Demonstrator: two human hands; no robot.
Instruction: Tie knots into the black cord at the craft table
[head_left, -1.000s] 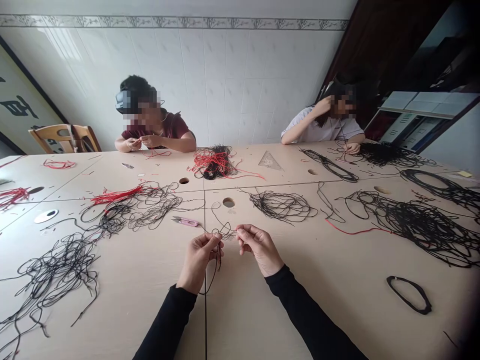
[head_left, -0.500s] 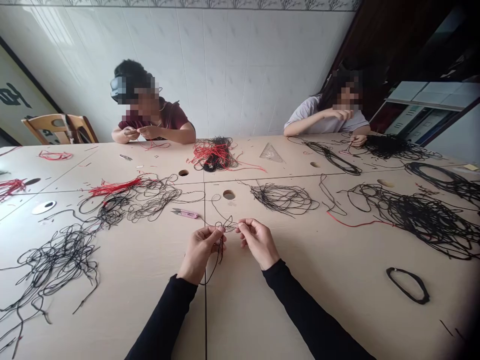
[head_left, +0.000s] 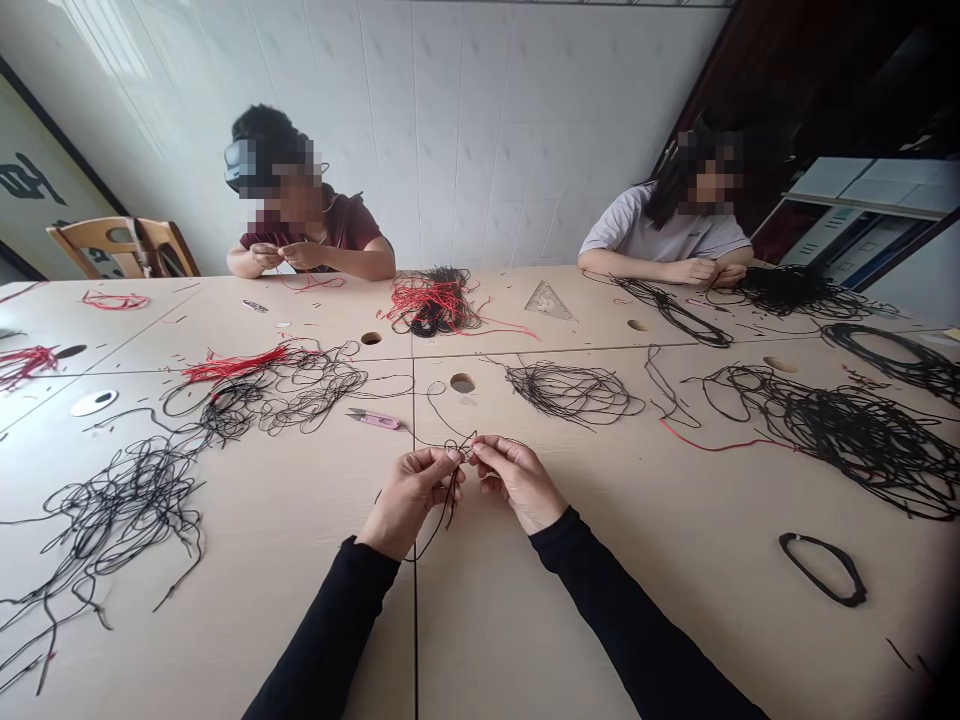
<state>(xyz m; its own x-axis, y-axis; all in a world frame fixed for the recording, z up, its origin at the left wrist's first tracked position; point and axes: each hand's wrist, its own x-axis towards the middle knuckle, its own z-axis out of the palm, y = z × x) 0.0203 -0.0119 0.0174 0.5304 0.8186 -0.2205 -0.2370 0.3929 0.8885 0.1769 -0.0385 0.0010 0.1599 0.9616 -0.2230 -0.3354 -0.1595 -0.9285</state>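
currently the left hand (head_left: pixel 416 490) pinches a black cord (head_left: pixel 453 490) between thumb and forefinger, and the right hand (head_left: pixel 517 478), its thumb and forefinger also closed on the cord, works just beside it. the cord is held above the bench (head_left: pixel 487 620), looped between the fingertips, with loose strands hanging below the left hand. pink snips (head_left: pixel 373 418) lie near, beyond the left hand. past the right hand sits a loose black coil (head_left: pixel 574 390); a bigger black tangle (head_left: pixel 844 425) spreads farther to the right, and another tangle (head_left: pixel 124 500) lies well off to the left. two people sit across the bench, both with their hands raised or resting near its far edge.
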